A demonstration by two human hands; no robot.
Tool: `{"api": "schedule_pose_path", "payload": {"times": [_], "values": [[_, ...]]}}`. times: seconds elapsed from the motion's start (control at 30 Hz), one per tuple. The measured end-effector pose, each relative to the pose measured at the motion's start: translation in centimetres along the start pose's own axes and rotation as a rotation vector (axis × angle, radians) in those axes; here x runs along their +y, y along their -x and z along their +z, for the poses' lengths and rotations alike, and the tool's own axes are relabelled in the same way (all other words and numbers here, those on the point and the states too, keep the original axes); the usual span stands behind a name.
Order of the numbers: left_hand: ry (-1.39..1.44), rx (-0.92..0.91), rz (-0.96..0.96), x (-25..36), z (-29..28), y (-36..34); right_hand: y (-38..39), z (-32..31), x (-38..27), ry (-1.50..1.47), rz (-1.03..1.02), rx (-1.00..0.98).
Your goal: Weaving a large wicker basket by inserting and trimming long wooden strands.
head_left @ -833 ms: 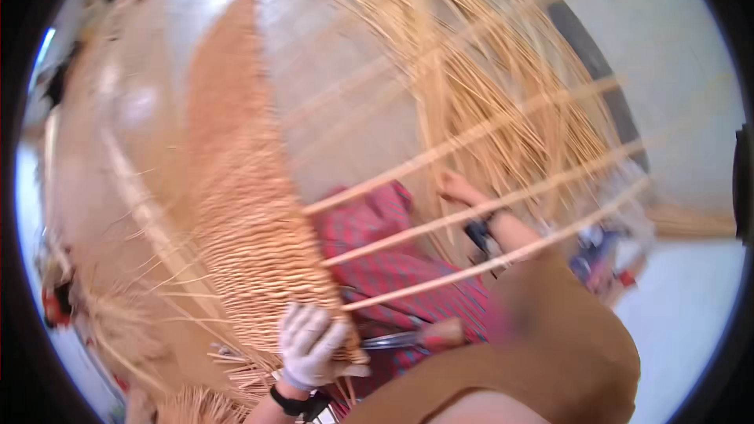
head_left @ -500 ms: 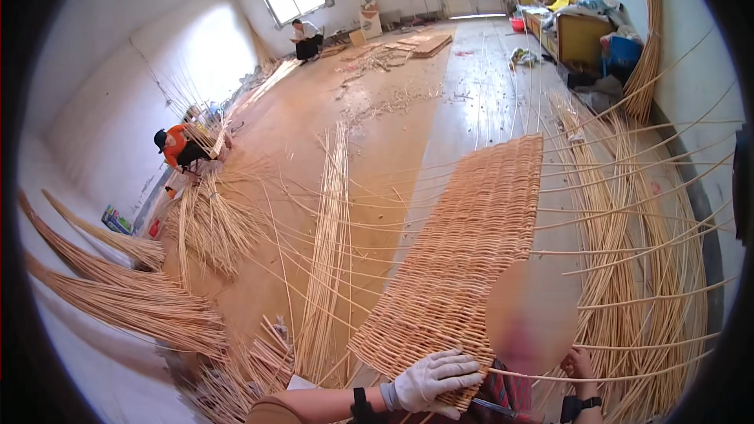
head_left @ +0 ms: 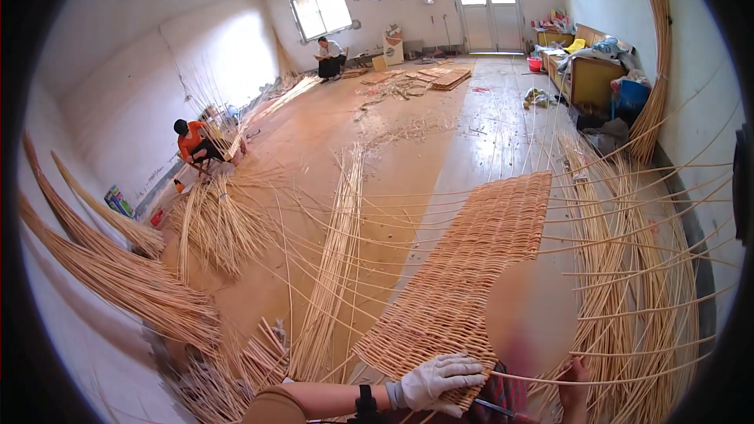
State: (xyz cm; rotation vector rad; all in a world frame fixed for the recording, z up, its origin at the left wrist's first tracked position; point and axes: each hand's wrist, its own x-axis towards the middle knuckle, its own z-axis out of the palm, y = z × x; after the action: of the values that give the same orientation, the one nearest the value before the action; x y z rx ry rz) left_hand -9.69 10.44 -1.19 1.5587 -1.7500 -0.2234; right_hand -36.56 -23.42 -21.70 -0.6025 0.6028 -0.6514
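A long woven panel (head_left: 459, 267) of tan rods extends forward from my lap, loose rod ends sticking out on both sides. My left hand (head_left: 440, 377), in a white glove, is closed over the panel's near edge. My right hand (head_left: 575, 373), bare and low on the right, has its fingers curled on a pale thin rod (head_left: 542, 381). A metal tool (head_left: 495, 410) lies partly visible below the panel. A blurred round patch hides the area between panel and right hand.
Long rod bundles (head_left: 326, 259) cover much of the floor and lean on both walls. Two seated co-workers, one in orange (head_left: 192, 141), one farther back (head_left: 330, 59), are at left. A cluttered wooden bench (head_left: 589, 82), blue bin (head_left: 628, 98) and flat panels (head_left: 448, 78) are farther off.
The head view has lifted from looking down at my lap to showing the whole room. My left hand remains on the panel's edge; my right hand remains among the rods.
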Motion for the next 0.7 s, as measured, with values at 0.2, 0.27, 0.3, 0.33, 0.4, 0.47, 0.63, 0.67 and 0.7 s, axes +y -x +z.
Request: {"api": "schedule_pose_path", "payload": {"times": [0.2,0.27,0.3,0.33,0.4,0.47,0.63,0.67,0.7], "values": [[0.003,0.013,0.016,0.3,0.2,0.0,0.3,0.6,-0.6,-0.070,-0.049,-0.067],[-0.002,0.038,0.021,0.0,0.4,0.3,2.3,6.9,-2.1,-0.246,0.043,-0.234],[0.004,-0.006,-0.005,0.0,0.5,0.4,4.0,9.7,-3.3,-0.417,0.126,-0.382],[0.011,-0.050,-0.031,-0.1,0.7,0.4,5.2,10.4,-3.8,-0.415,0.112,-0.416],[-0.078,-0.027,0.032,-0.3,0.7,0.4,7.2,10.7,-4.4,-0.337,0.011,-0.398],[0.033,0.014,0.009,-0.1,0.0,0.3,8.3,10.9,-5.1,-0.290,-0.068,-0.380],[0.020,0.022,0.000,-0.3,0.4,0.6,10.5,10.8,-6.6,-0.237,-0.192,-0.340],[0.023,0.022,0.002,-0.4,0.4,0.6,10.8,11.0,-6.8,-0.230,-0.218,-0.338],[0.028,0.020,0.001,-0.5,0.4,0.6,11.2,11.0,-6.6,-0.229,-0.234,-0.333]]}}
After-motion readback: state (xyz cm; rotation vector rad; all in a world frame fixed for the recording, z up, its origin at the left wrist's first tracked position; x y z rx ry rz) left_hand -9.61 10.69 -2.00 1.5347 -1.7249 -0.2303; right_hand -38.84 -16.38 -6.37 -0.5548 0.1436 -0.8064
